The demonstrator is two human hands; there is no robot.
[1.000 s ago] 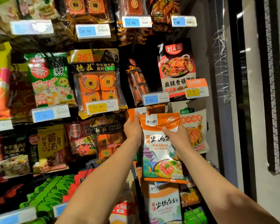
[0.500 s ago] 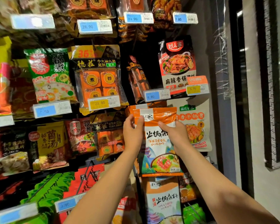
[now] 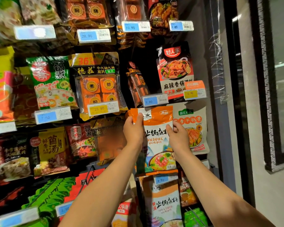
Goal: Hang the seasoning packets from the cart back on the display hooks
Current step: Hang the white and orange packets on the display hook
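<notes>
Both hands are raised at the centre of the frame, holding one orange-and-white seasoning packet (image 3: pixel 156 141) up against the display: the left hand (image 3: pixel 132 130) pinches its upper left corner with the thumb across the front, and the right hand (image 3: pixel 177 136) grips its right edge with curled fingers. Its top edge sits just under the blue 9.90 price tag (image 3: pixel 154 100), overlapping a beige packet (image 3: pixel 193 128) to its right. Another similar orange-and-white packet (image 3: pixel 164 203) hangs directly below, at the bottom centre.

Both hands (image 3: pixel 156 130) gripping orange-topped seasoning packet (image 3: pixel 157 145) — crowded hook display, price tags
</notes>
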